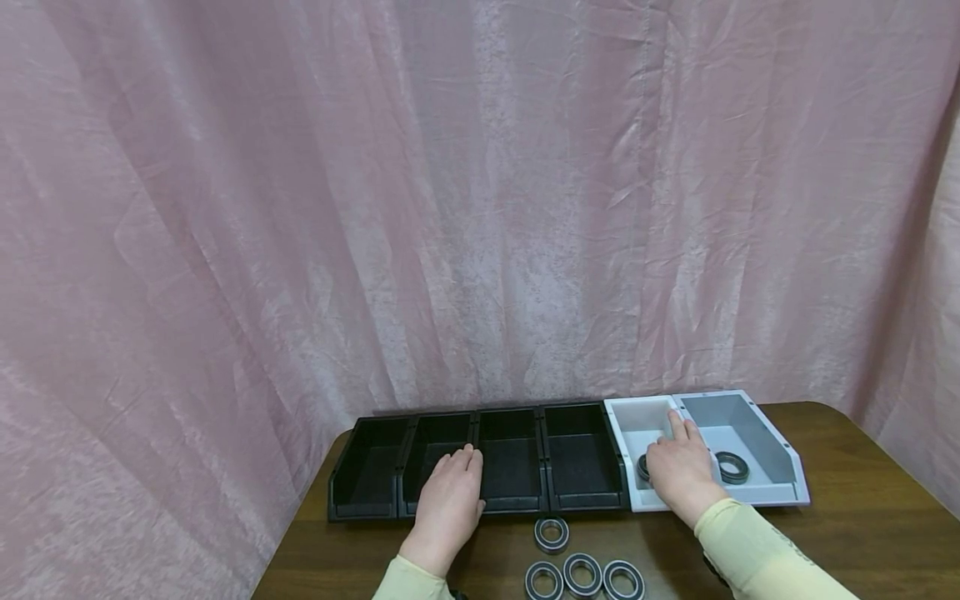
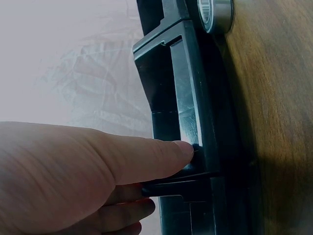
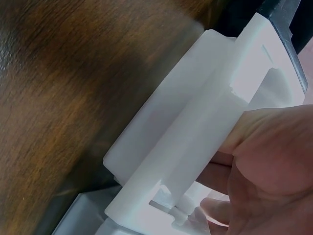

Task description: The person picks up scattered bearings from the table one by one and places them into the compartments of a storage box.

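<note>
My left hand lies over the divider between two middle black bins, fingers pointing to the back. In the left wrist view its thumb touches the front lip of a bin, and nothing shows in its grasp. My right hand reaches into the white bin, two fingers extended along the wall shared with the grey bin. Beside that hand is a ball bearing, partly hidden by it. Another bearing lies in the grey bin. The right thumb's tip is hidden behind the bin front.
Several bearings lie flat on the brown wooden table before the bins, one bearing close to the black bins' front. The bins stand side by side in a row. A pink curtain hangs behind the table.
</note>
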Motion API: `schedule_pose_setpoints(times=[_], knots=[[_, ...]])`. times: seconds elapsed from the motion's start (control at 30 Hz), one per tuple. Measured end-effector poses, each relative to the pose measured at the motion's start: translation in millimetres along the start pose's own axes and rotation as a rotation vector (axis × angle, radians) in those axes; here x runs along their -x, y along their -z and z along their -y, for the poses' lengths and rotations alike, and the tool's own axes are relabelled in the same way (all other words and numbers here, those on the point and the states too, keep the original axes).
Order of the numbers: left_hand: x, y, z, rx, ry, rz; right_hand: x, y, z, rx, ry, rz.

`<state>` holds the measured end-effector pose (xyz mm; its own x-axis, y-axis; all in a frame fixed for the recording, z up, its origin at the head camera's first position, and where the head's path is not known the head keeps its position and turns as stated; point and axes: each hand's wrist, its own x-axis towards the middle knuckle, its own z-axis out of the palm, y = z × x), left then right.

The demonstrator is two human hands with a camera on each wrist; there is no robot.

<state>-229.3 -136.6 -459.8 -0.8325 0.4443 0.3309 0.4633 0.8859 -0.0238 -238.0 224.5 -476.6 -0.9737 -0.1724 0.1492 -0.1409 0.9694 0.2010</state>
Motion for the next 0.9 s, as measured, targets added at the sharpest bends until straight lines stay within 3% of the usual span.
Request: schedule_pose_setpoints(times=[0.33, 0.9], knots=[[0.3, -0.9, 0.0, -0.003, -0.007, -0.016, -2.1, -1.7, 0.9, -0.007, -0.014, 0.016], [0.5, -2.3, 1.3, 0.002, -0.007, -0.010, 4.8, -1.3, 0.9, -0.070, -0.011, -0.030]])
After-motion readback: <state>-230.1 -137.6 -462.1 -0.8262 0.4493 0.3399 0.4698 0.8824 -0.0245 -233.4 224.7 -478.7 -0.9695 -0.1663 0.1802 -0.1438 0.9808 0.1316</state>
